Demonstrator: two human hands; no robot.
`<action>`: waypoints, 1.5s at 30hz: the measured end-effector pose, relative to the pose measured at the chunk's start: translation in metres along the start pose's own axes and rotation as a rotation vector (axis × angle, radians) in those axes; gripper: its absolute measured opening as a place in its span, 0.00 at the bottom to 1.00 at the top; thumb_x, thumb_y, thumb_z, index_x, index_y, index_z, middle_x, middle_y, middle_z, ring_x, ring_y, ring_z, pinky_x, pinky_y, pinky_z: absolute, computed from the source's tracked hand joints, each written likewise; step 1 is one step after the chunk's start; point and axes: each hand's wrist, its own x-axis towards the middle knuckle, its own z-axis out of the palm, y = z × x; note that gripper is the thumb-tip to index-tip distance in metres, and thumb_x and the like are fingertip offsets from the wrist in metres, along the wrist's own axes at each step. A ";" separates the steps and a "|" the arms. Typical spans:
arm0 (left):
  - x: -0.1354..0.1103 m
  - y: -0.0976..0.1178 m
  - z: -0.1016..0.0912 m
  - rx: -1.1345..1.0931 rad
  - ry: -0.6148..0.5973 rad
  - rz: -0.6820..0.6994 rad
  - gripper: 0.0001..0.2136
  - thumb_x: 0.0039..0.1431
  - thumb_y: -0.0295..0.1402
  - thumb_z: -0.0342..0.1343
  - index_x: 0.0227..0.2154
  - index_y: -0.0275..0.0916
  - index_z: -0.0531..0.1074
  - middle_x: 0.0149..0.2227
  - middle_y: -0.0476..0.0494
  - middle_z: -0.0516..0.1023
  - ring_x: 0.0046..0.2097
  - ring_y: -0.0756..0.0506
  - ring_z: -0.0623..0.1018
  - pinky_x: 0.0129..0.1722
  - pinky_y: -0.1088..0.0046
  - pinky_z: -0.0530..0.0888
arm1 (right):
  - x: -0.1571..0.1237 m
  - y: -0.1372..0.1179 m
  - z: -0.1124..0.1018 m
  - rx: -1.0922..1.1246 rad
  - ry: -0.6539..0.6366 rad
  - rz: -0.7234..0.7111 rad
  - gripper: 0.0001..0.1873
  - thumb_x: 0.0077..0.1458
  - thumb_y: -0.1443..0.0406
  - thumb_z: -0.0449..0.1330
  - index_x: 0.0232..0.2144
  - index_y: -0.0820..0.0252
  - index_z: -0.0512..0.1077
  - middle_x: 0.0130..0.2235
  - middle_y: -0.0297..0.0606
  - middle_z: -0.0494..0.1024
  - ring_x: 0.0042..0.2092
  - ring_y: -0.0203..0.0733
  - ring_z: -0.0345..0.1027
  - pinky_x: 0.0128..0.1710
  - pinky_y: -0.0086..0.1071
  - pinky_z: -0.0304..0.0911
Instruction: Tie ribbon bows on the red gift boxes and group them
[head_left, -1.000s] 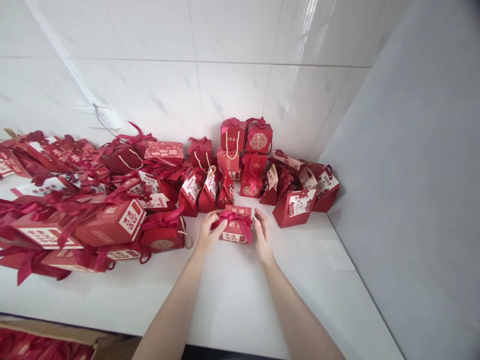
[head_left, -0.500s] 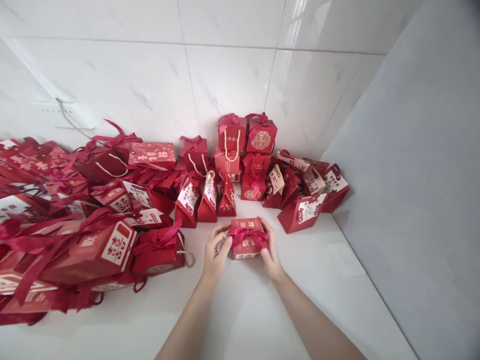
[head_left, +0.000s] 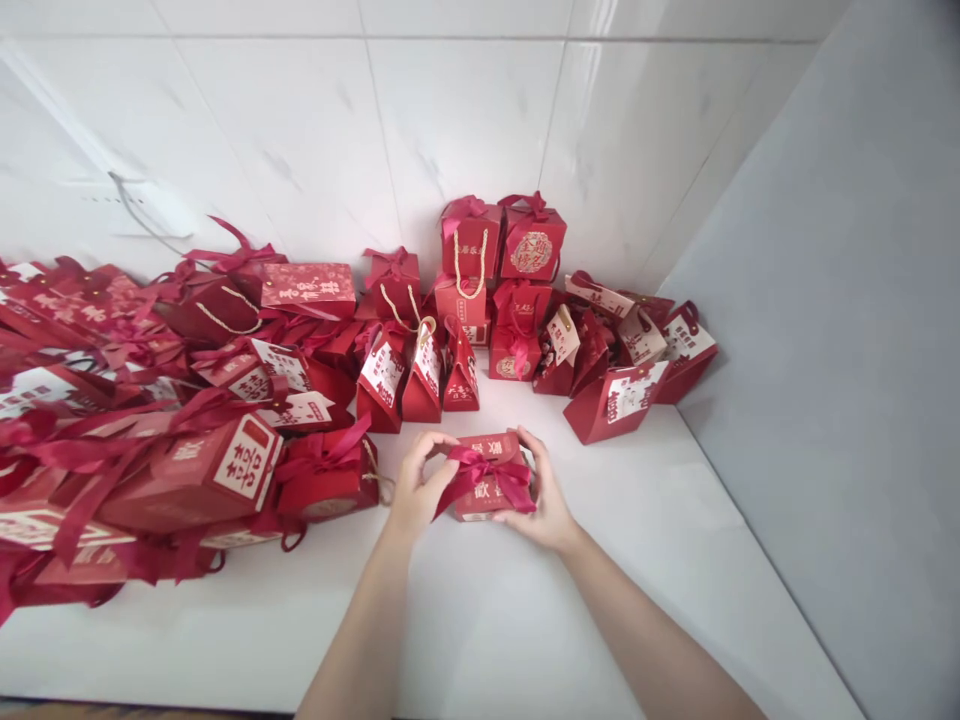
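Head camera looks forward, down onto tabletop (head_left: pixel 480 620).

"What lies on the desk's (head_left: pixel 480 620) left?"

"A heap of boxes (head_left: pixel 180 462), from the back edge toward the front edge, some on top of others."

"And right of that?"

"A row of three boxes (head_left: pixel 422 385), then a stack (head_left: pixel 517 305) near the wall (head_left: pixel 480 120), two boxes (head_left: pixel 534 250) side by side on top."

"The back right corner?"

"A cluster of boxes (head_left: pixel 600 408), beside the panel (head_left: pixel 840 300)."

"And in front of the stack?"

"A single box (head_left: pixel 484 490) between the left hand (head_left: pixel 418 487) and the right hand (head_left: pixel 547 502)."
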 end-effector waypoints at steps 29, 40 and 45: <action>-0.001 0.007 0.019 0.021 0.207 -0.030 0.11 0.55 0.41 0.61 0.31 0.39 0.81 0.42 0.42 0.76 0.44 0.42 0.77 0.39 0.71 0.74 | 0.005 -0.070 -0.005 -0.366 -0.038 -0.007 0.14 0.56 0.70 0.55 0.44 0.54 0.71 0.56 0.44 0.73 0.60 0.47 0.67 0.58 0.45 0.65; -0.011 0.010 0.012 0.071 0.176 -0.079 0.13 0.61 0.42 0.56 0.40 0.40 0.79 0.44 0.42 0.80 0.46 0.42 0.78 0.45 0.68 0.74 | 0.001 -0.073 -0.002 -0.591 0.063 -0.056 0.11 0.61 0.62 0.58 0.46 0.55 0.69 0.55 0.46 0.73 0.59 0.50 0.66 0.57 0.46 0.65; -0.036 0.029 -0.005 0.067 0.014 -0.133 0.18 0.58 0.38 0.59 0.52 0.44 0.72 0.53 0.42 0.76 0.54 0.41 0.75 0.49 0.67 0.74 | -0.003 -0.077 -0.004 -0.511 -0.021 -0.070 0.12 0.62 0.61 0.57 0.47 0.55 0.68 0.55 0.47 0.73 0.60 0.49 0.65 0.57 0.45 0.65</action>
